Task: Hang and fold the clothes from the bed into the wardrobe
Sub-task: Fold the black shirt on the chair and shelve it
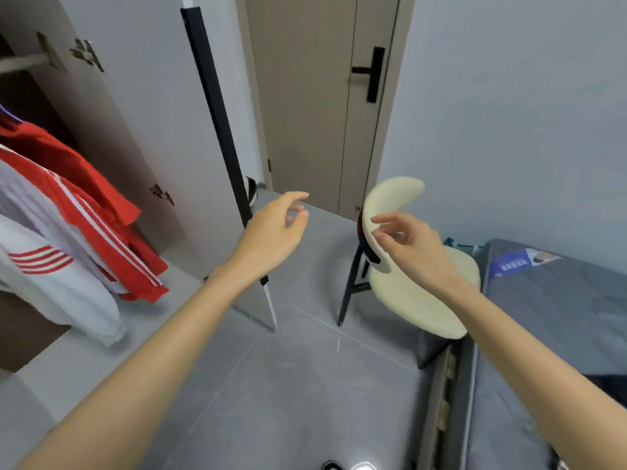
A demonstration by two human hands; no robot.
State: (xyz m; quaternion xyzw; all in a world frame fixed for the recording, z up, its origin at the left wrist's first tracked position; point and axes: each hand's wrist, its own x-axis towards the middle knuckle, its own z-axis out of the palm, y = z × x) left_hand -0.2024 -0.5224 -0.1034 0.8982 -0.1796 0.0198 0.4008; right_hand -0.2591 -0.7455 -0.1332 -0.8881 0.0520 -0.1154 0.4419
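Both my hands are raised in mid-air over the grey floor and hold nothing. My left hand (276, 228) has loosely curled fingers and hovers near the edge of the open wardrobe door (163, 130). My right hand (412, 245) is relaxed in front of a cream chair (417, 290). Inside the wardrobe at the left hang a red and white striped jacket (84, 212) and a white garment (57, 293) below a rail (20, 62). The bed's grey mattress (556, 320) lies at the right, with something dark (607, 385) at its edge.
A tall black-framed mirror (220, 137) leans by the wardrobe door. A closed beige room door (315, 96) with a black handle stands ahead. The chair sits tight between the bed and the open floor (288, 385). Shoes (349, 465) show at the bottom edge.
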